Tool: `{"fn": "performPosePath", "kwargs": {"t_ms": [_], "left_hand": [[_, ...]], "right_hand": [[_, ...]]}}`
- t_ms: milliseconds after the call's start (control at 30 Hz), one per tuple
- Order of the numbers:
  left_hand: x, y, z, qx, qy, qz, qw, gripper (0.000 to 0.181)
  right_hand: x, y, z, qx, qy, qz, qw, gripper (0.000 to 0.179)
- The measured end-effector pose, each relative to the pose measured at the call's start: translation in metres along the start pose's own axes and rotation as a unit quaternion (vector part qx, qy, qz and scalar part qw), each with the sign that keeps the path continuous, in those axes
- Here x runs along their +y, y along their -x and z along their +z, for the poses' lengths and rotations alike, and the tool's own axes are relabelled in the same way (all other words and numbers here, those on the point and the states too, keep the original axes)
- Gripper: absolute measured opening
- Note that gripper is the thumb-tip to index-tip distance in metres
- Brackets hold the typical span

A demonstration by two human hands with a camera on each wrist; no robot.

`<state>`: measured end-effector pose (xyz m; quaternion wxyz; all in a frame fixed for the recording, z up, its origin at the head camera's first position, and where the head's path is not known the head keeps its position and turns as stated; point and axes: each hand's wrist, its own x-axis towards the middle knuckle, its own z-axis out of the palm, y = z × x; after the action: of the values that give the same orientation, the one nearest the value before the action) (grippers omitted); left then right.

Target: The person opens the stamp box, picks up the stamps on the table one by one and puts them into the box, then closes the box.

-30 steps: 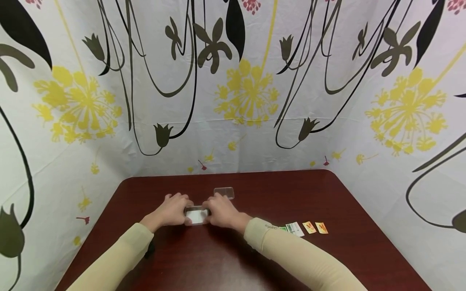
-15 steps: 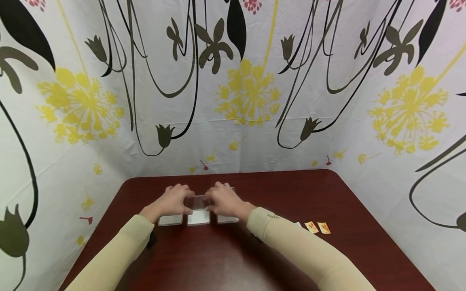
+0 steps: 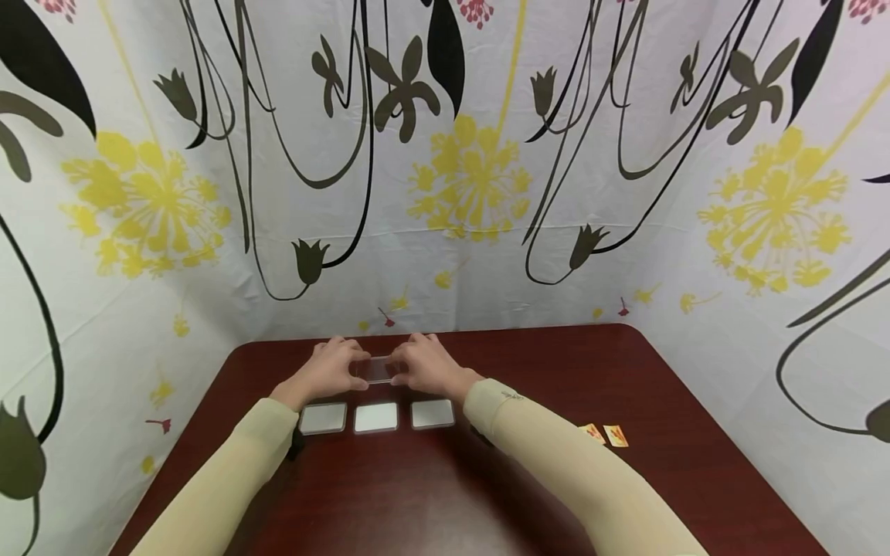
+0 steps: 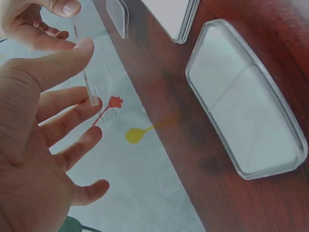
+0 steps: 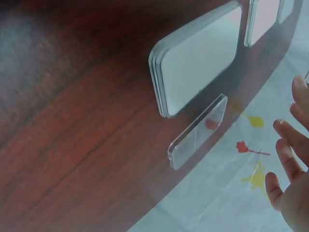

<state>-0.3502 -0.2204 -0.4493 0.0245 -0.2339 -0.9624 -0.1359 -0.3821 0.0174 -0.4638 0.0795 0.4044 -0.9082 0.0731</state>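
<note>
Both hands hold a clear plastic lid (image 3: 378, 371) by its two short ends, above the table's far part. My left hand (image 3: 332, 369) pinches its left end between thumb and fingers; in the left wrist view the lid (image 4: 90, 87) shows edge-on, other fingers spread loosely. My right hand (image 3: 426, 367) grips the right end. Nearer than the hands, three flat clear boxes with white inside stand in a row: left box (image 3: 323, 418), middle box (image 3: 376, 418), right box (image 3: 433, 414). Another clear lid (image 5: 198, 133) lies behind the right box, hidden by my right hand in the head view.
Two small orange cards (image 3: 615, 436) lie on the dark red table (image 3: 528, 355) at the right, one partly covered by the right sleeve (image 3: 556, 455). A flower-printed cloth (image 3: 459, 270) hangs behind the far table edge and along both sides.
Both hands have lifted the clear lid off the middle box and moved it away, toward the far table edge. The three boxes now show fully in front of the hands.
</note>
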Motion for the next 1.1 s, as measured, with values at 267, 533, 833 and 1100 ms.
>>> {"fn": "performPosePath", "kwargs": {"t_ms": [267,533,833,1100], "left_hand": [[-0.01,-0.019,-0.01,-0.009,0.02,-0.019,0.9996,0.052],[-0.022,-0.03,0.003,-0.024,0.045,-0.049,0.9975,0.052],[-0.021,-0.035,0.022,-0.045,0.045,-0.081,0.9947,0.051],[-0.018,-0.037,0.037,-0.061,0.052,-0.089,0.9928,0.049]], "right_hand": [[0.009,-0.022,-0.01,-0.023,-0.013,0.016,0.9995,0.04],[0.011,-0.029,0.0,-0.048,-0.029,0.04,0.9977,0.041],[0.013,-0.03,0.022,-0.06,-0.031,0.073,0.995,0.032],[0.011,-0.026,0.036,-0.063,-0.03,0.078,0.9945,0.023]]}}
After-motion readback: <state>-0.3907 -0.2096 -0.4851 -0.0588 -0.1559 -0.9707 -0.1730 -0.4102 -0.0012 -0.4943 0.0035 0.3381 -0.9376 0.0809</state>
